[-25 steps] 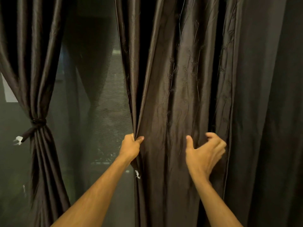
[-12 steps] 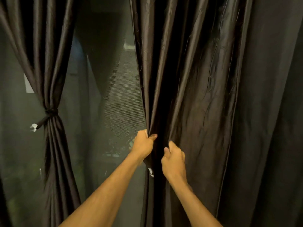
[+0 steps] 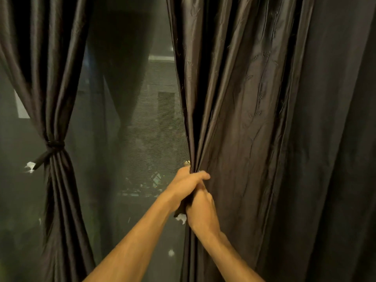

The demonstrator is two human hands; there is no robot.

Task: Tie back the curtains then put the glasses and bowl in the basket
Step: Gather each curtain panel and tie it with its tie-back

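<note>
— Along the inner edge of the right curtain (image 3: 254,119), both hands meet. The person's left hand (image 3: 186,183) is uppermost, with its fingers curled round the gathered folds and its thumb lying across the front.
— And the right hand (image 3: 202,214)?
— It is just below, touching the left one, and its fingers wrap the same bunch of dark fabric. A small white tag (image 3: 181,217) pokes out beside the two wrists.
— How does that curtain hang?
— It is drawn into a narrow bundle at the hands. Above them and off to the right it spreads in loose, creased folds.
— And the left curtain (image 3: 57,88)?
— That one is well apart, at the window's left side. A dark tie (image 3: 53,147) cinches it at the middle, and the tie's end juts leftward with a white scrap (image 3: 30,166) on it.
— What lies between the two?
— Dark window mesh (image 3: 132,129), with dim shapes behind it that are too murky to name.
</note>
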